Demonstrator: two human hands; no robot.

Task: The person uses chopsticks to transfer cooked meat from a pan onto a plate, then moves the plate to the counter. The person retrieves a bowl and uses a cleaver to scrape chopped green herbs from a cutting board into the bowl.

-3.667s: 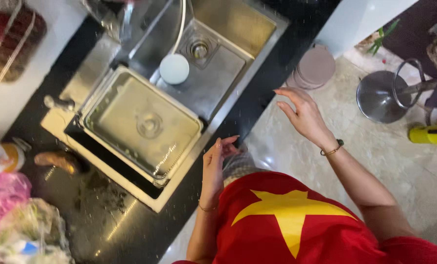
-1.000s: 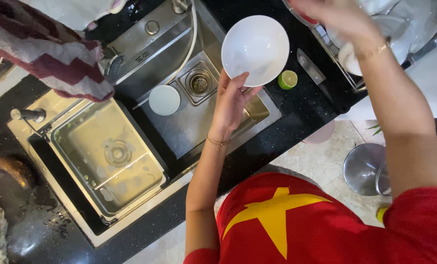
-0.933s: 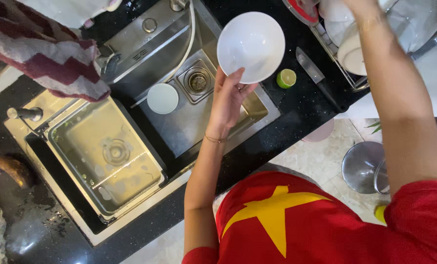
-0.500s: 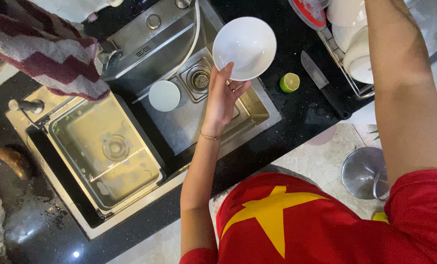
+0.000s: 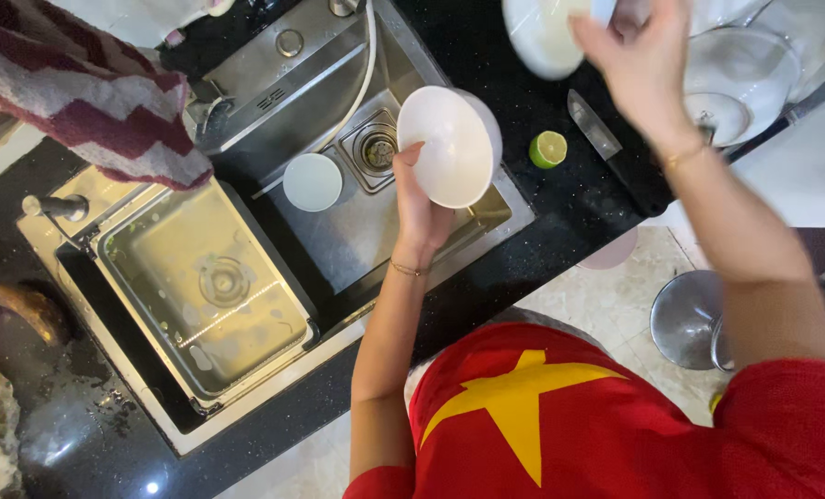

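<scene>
My left hand (image 5: 420, 205) holds a white bowl (image 5: 448, 146) by its rim, tilted, above the right basin of the steel sink (image 5: 339, 240). My right hand (image 5: 642, 57) is raised over the black counter at the upper right and grips a second white bowl (image 5: 542, 35), blurred and partly cut off by the top edge. A small white round lid or cup (image 5: 313, 182) lies in the right basin beside the drain (image 5: 376, 151).
A halved lime (image 5: 548, 149) and a knife (image 5: 606, 148) lie on the black counter. A glass bowl (image 5: 740, 83) stands at the upper right. A striped towel (image 5: 89, 102) hangs at the upper left. The left basin (image 5: 209, 286) is wet. A metal stool (image 5: 694, 319) stands on the floor.
My left hand has kept the white bowl and lowered it toward the sink. My right hand reached to the rack at the upper right and now comes back holding a second white bowl.
</scene>
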